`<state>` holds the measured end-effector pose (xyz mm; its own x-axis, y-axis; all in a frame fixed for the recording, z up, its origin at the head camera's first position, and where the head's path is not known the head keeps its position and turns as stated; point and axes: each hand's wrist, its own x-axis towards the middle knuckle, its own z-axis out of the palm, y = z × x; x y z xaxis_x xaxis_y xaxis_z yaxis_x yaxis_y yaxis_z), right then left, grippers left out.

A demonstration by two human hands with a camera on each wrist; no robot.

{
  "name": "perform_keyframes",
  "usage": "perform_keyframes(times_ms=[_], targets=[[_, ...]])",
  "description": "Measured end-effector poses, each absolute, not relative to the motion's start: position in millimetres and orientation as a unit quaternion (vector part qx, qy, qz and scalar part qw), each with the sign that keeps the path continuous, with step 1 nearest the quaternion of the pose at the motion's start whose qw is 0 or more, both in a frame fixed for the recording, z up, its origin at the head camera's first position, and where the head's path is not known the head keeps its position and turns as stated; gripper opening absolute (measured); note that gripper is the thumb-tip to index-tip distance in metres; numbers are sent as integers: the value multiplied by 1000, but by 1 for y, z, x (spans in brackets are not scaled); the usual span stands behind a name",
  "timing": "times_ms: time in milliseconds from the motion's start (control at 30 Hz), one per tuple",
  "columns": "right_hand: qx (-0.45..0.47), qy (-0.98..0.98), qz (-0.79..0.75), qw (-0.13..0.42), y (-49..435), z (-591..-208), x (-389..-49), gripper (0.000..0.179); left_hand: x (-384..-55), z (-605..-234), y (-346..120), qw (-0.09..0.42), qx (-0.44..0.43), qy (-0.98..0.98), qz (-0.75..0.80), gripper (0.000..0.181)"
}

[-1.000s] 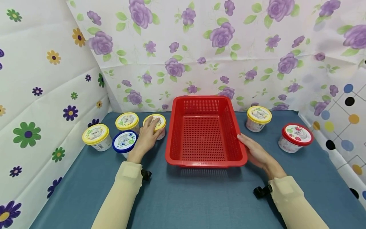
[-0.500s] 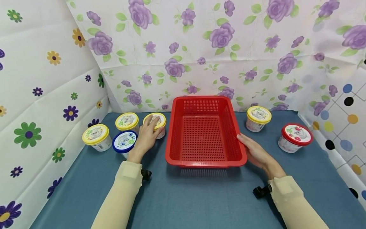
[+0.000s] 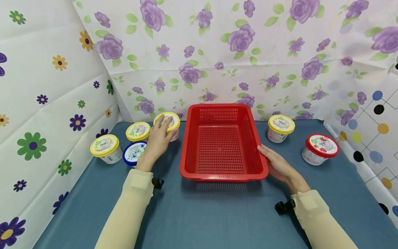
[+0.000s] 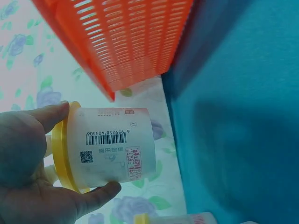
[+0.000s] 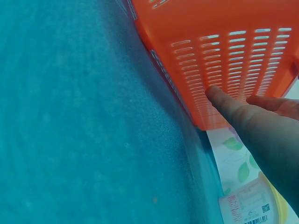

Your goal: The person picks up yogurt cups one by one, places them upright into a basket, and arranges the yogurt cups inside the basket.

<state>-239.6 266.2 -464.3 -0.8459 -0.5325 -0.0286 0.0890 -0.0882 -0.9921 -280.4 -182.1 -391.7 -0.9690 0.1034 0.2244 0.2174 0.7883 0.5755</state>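
Left hand [image 3: 158, 141] gripping a held tub [image 4: 110, 147] by its yellow-lidded end, thumb along the side; tub just left of the red basket [image 3: 224, 177], base clear of the blue cloth [image 3: 217, 218]. Right hand [image 3: 278, 166] with fingers nearly straight, touching the basket's right wall from outside. Farther left of the basket: blue-lidded tub [image 3: 134, 151], partly hidden by the left arm; near yellow tub [image 3: 138, 130] behind it; outer yellow tub [image 3: 105, 146] farthest out. Right of basket: lone yellow tub [image 3: 281, 125] near, red-lidded tub [image 3: 321, 147] well apart. Behind basket: purple-rose sheet [image 3: 224, 65].
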Motion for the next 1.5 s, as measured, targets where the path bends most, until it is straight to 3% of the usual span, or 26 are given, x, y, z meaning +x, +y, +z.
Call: perform_keyframes(times_ms=[1500], targets=[[-157, 637, -721, 221, 266, -463, -240, 57, -308, -341, -169, 106, -156, -929, -318, 60]])
